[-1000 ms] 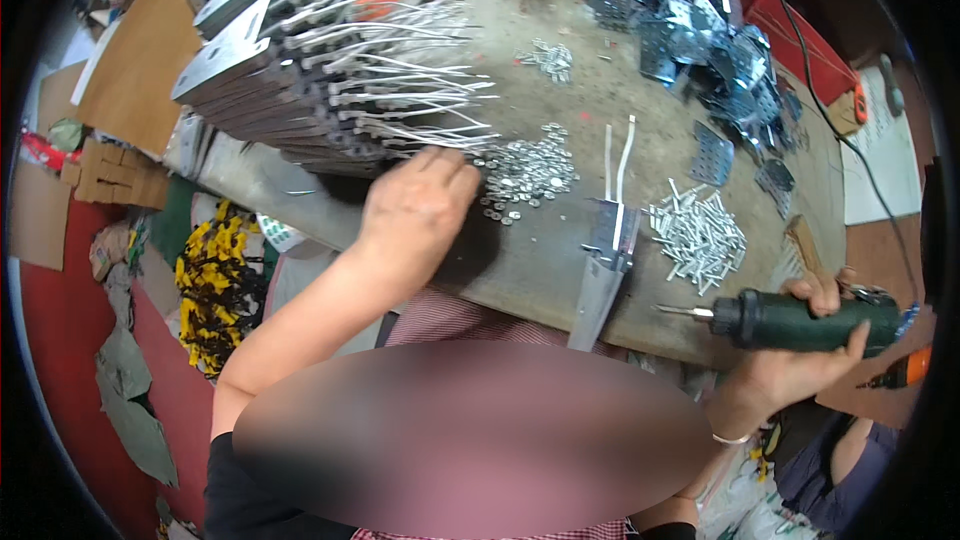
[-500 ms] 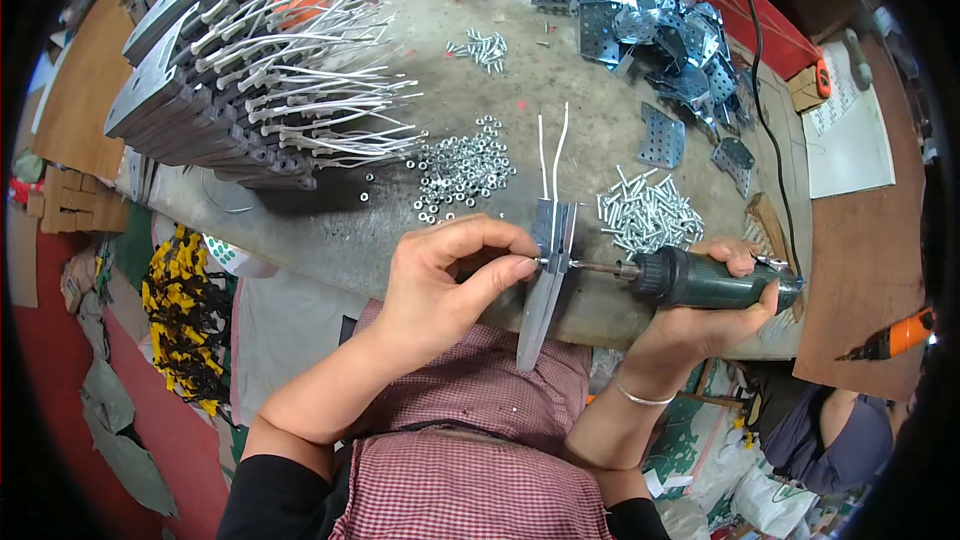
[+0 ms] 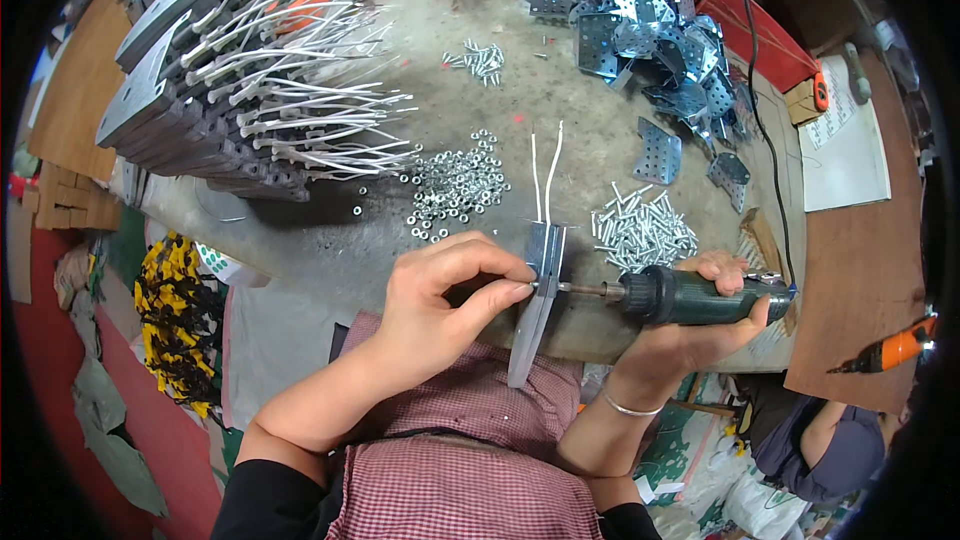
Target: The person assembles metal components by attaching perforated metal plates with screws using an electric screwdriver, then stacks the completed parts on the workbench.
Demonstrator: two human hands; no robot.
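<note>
My left hand [image 3: 445, 295] pinches thumb and forefinger together against the left face of a flat grey metal part [image 3: 530, 330]. What lies between those fingertips is too small to make out. Two white wires [image 3: 551, 170] stick out from the part's far end, where a bluish metal plate [image 3: 545, 240] sits against it. In my right hand [image 3: 705, 335] is a dark green electric screwdriver [image 3: 690, 295], lying level with its bit [image 3: 582, 288] touching or nearly touching the part's right face, opposite my left fingertips.
Nuts [image 3: 460, 185] and screws [image 3: 645, 230] lie loose in piles; a smaller screw pile [image 3: 478, 62] is farther back. Stacked grey parts with white wires [image 3: 170, 130] stand at left. Perforated blue plates [image 3: 640, 35] heap up at back right. A black cord [image 3: 765, 110] runs down the right side.
The view has shifted slightly. The flat part, my hands and the screwdriver appear a little lower in the picture. Both hands keep their hold, and the screwdriver stays at the part's right face.
</note>
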